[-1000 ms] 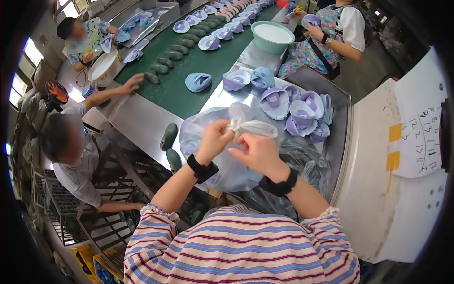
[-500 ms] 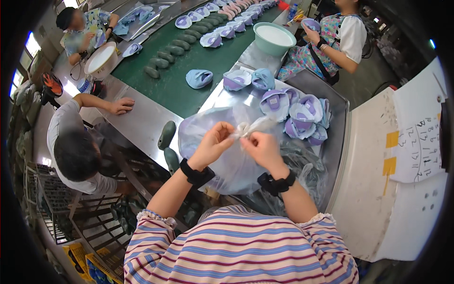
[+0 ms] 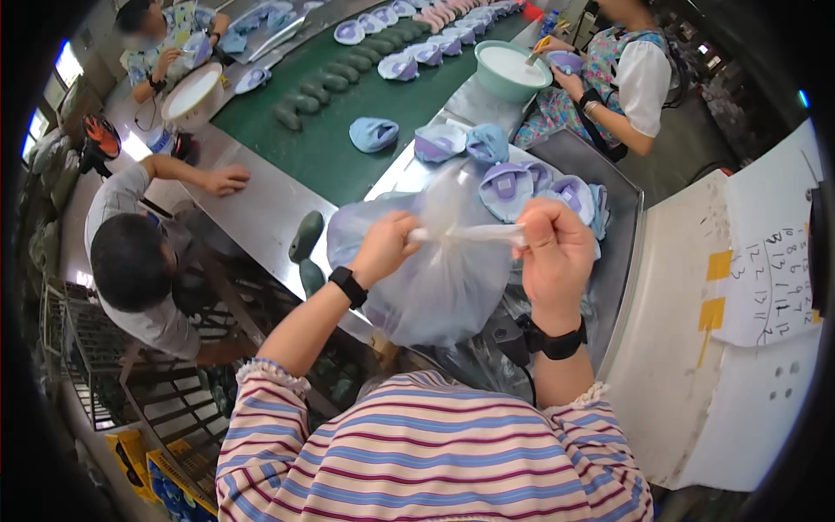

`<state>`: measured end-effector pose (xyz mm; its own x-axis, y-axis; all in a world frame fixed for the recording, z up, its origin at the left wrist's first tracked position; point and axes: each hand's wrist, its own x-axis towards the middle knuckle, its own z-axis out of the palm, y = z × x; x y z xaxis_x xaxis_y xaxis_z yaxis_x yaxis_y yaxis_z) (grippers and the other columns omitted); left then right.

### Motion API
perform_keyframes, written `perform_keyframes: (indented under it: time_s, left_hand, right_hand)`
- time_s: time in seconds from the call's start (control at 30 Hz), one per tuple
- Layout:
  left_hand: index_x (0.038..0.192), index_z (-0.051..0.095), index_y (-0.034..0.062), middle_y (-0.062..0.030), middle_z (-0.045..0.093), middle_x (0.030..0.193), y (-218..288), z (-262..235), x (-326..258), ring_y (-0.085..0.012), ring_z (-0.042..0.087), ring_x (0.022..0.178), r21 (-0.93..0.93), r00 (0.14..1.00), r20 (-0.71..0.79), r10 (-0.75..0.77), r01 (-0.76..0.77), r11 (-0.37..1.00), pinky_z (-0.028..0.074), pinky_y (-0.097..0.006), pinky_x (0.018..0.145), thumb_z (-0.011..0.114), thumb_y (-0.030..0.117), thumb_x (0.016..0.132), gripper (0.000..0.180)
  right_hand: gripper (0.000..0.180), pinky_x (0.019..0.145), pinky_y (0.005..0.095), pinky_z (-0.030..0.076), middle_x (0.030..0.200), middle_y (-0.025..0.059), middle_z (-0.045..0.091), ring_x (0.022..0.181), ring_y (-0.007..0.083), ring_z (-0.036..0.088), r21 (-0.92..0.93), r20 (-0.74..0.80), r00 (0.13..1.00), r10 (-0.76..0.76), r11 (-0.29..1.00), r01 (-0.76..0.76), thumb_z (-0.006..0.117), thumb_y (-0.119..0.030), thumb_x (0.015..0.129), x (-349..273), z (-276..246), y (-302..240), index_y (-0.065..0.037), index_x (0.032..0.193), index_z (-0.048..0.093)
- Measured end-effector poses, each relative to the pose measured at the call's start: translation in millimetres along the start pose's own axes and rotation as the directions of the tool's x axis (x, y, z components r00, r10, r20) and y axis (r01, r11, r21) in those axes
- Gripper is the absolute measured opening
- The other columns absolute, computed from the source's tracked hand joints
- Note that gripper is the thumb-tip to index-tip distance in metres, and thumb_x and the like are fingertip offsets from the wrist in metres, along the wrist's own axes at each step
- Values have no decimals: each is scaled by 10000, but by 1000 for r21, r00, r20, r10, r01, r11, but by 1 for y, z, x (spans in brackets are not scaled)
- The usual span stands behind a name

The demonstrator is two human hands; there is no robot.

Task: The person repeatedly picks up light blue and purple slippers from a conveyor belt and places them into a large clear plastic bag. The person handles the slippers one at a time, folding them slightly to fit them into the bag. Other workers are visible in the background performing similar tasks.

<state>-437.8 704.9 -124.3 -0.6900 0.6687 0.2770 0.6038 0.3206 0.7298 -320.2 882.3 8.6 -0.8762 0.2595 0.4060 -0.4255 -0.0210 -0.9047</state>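
Left hand point(image 3: 384, 248) and right hand point(image 3: 559, 252) now drawn apart, each pinching a twisted end of the plastic bag point(image 3: 435, 291); knot point(image 3: 449, 233) apparently tightening; bag at worktop's point(image 3: 271, 213) near edge.

- Shirt point(image 3: 435, 452): cream to pale pink, with crosswise stripes in periwinkle blue and dark red; stripes curve over the chest.
- Left sleeve point(image 3: 265, 426): short, loose, same striped cloth.
- Left cuff point(image 3: 277, 374): gathered, pale frilled edge.
- Right sleeve point(image 3: 600, 439): short, loose, matching stripes.
- Right cuff point(image 3: 584, 400): gathered, pale frill, like its pair.
- Left wristband point(image 3: 350, 287): black, wide strap, matt look.
- Right wristband point(image 3: 561, 344): black, wide strap.
- Blocky piece point(image 3: 510, 337): dark, just beside the right wristband; attachment unclear.
- Cable point(image 3: 532, 383): thin, dark, below the blocky piece; ends unclear.
- Left hand point(image 3: 383, 248) and right hand point(image 3: 558, 265): bare.
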Motion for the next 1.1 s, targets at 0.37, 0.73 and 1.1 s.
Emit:
perform_keyframes:
  time_s: [0.37, 0.73, 1.1]
  left_hand:
    - [858, 559, 89, -87, 584, 736, 28, 22, 30, -289, 579, 703, 218, 916, 198, 348, -387, 896, 460, -385, 642, 591, 152, 697, 175]
    - [749, 524, 9, -164, 516, 582, -36, -121, 18, -320, 522, 525, 124, 804, -586, -103, 214, 969, 387, -365, 489, 516, 88, 758, 80]
    - [734, 517, 30, -178, 524, 600, 58, -21, 42, -361, 537, 583, 16, 997, -20, 76, -76, 997, 429, -399, 535, 586, 112, 668, 126]
  right_hand:
    - [177, 617, 393, 437, 713, 165, 574, 694, 263, 579, -813, 205, 887, 413, 577, -81, 639, -159, 678, -43, -16, 112, -29, 786, 588]
    - [275, 471, 288, 311, 534, 29, 327, 514, 119, 349, -444, -498, 849, -176, 893, -76, 577, 16, 718, 15, -139, 76, -61, 627, 329]
    - [442, 887, 463, 366, 1060, 152, 561, 1027, 273, 524, -882, 460, 813, 357, 293, 370, 643, -378, 724, 21, -18, 105, -93, 1047, 544]
